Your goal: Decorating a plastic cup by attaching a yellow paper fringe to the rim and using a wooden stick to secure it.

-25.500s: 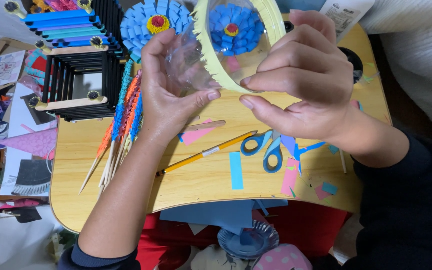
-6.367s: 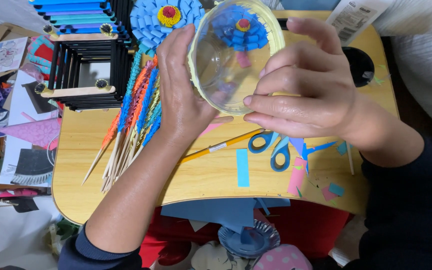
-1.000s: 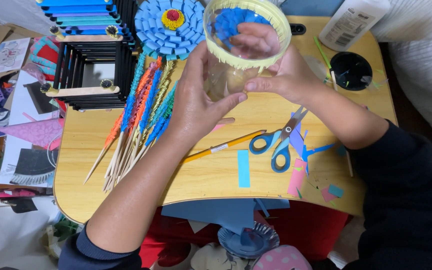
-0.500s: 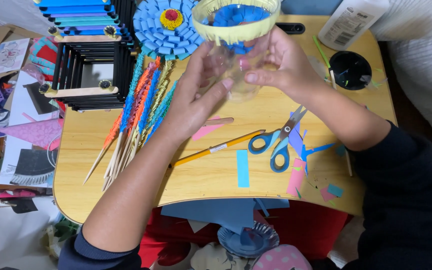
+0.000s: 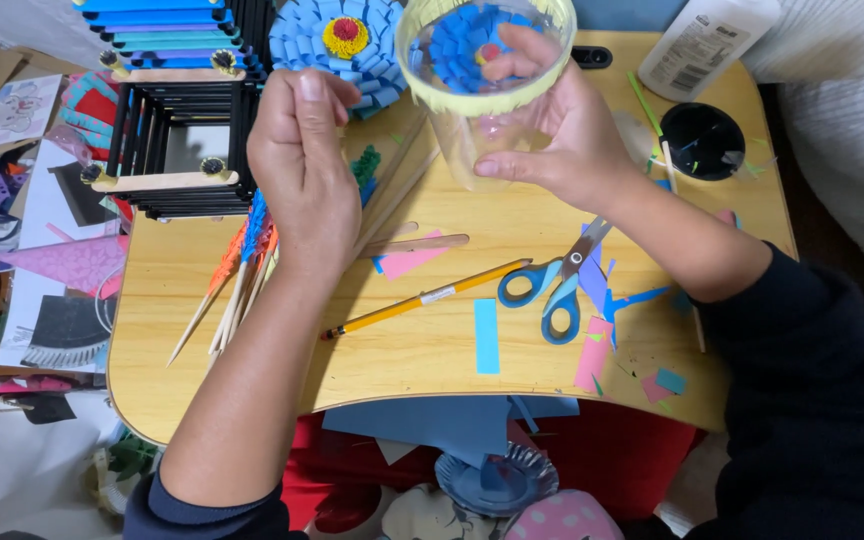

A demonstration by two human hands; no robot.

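Your right hand (image 5: 562,140) grips the clear cup (image 5: 482,90), raised above the scissors (image 5: 552,285); left hand (image 5: 302,170) hangs loosely curled, empty. One-handed, the cup may slip onto the desk (image 5: 422,350).

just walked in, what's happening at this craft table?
A person holds a clear plastic cup with a yellow-green rim in the right hand, above the wooden table. The left hand is off it, over a bundle of coloured paper-wrapped sticks. Scissors and a pencil lie untouched.
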